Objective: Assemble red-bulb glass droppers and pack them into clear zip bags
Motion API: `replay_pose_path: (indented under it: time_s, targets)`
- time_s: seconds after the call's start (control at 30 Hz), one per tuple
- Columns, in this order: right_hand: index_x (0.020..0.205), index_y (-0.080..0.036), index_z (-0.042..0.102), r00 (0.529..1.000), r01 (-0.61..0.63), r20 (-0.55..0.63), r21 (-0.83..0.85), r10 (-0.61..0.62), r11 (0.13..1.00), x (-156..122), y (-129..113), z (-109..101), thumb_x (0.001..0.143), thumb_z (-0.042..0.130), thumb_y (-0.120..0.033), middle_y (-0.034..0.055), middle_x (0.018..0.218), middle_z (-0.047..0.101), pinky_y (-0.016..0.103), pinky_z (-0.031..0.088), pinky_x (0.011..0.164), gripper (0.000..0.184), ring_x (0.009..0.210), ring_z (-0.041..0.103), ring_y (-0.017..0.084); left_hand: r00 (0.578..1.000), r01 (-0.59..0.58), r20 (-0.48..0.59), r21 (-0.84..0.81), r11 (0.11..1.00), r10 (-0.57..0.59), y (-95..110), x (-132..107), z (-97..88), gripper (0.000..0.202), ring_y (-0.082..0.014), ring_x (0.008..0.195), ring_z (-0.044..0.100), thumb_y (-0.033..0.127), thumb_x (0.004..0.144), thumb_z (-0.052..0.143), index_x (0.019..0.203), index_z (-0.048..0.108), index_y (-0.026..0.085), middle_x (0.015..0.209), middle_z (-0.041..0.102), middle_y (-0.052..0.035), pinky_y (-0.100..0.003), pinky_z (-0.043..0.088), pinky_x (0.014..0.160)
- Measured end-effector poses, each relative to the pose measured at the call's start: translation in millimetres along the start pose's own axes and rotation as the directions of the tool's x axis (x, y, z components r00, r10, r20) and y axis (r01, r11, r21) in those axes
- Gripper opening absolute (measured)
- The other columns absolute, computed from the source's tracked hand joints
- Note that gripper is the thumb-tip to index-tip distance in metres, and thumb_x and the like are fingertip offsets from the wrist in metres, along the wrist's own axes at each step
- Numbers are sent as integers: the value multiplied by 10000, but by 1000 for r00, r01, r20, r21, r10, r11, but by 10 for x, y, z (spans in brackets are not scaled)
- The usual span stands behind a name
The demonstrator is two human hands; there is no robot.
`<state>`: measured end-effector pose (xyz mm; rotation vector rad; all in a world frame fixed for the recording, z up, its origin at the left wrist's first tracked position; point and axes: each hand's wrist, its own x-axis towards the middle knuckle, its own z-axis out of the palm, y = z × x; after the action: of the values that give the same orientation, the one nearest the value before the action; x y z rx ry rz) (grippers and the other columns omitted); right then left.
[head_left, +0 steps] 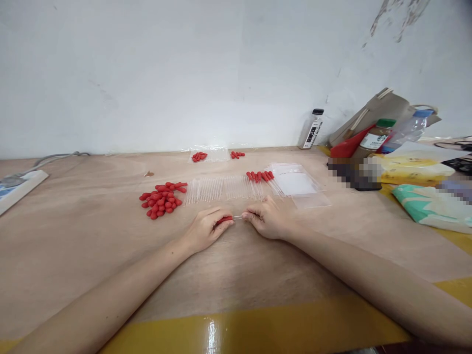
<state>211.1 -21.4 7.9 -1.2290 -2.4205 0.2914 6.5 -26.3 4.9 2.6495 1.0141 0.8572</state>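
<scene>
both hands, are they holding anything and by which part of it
The left hand holds a red bulb around its body; the right hand pinches a thin clear tube just right of its visible stretch.

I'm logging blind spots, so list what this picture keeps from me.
All in the head view:
Red bulb: mostly hidden by the left hand.
Tube: right end hidden by the right hand.
Power strip: cut off by the left edge.
Dark item: partly blurred by pixel blocks.
Black-capped bottle: finer print too small.
</scene>
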Motion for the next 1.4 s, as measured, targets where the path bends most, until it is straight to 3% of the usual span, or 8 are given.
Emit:
replay_pose_path:
  time_s: [0.3,0.43,0.57,0.67,0.9,1.1,1.23,1.4]
  targets:
    - [765,-183,598,997,68,46,-75,-65,995,18,-58,-73,895,360,-309,31,780,647,280,277,715,299,743,548,139,999,-3,-54,4,1000,3,-24,41,-11,175,-136,706,567,280,858,460,866,602,178,786,634,-33,-264,440,671]
    - [780,-189,622,990,128,76,-166,-117,978,18,-39,-231,850,432,-288,43,839,643,288,288,722,226,811,547,163,993,56,-102,-22,998,-58,-85,18,-23,255,-139,738,560,295,822,517,1052,549,191,877,617,-42,-276,456,690]
    - [709,-182,622,973,-216,-105,-96,206,972,135,266,-415,806,434,-299,32,715,637,253,329,618,242,670,546,147,974,208,-93,-13,978,-209,-160,-5,-31,421,-96,603,492,277,786,539,1186,430,208,885,554,-17,-254,451,615]
    - [620,-175,600,825,-537,-249,-66,507,841,278,578,-515,772,443,-361,51,643,615,249,325,547,287,632,547,165,967,253,-43,-8,967,-253,-173,1,-38,354,-96,585,477,271,789,515,1130,462,193,802,527,4,-241,430,585]
    - [620,-184,616,690,-719,-211,-89,692,690,409,851,-451,704,494,-364,81,681,637,266,341,565,233,682,576,198,958,286,10,-18,958,-286,-160,10,-50,297,-108,586,469,300,803,493,1077,498,185,711,492,19,-239,399,560]
    - [664,-187,615,700,-711,-214,-118,681,693,381,842,-407,692,499,-458,81,706,640,311,353,641,297,737,579,222,963,269,4,-15,963,-269,-176,9,-46,251,-105,590,467,289,804,497,1028,530,181,696,487,23,-243,393,584]
    - [614,-188,569,747,-652,-298,-157,594,742,423,732,-337,707,461,-454,47,687,627,327,331,687,302,725,568,206,964,266,-1,-9,964,-266,-173,14,-50,233,-104,588,467,296,804,500,1002,547,184,691,489,24,-244,395,591]
    - [569,-193,534,789,-600,-278,-154,548,785,492,663,-205,697,471,-425,13,640,605,324,306,694,272,681,554,182,968,249,-15,2,969,-249,-173,14,-47,203,-104,593,470,288,802,505,970,563,191,695,496,22,-244,399,596]
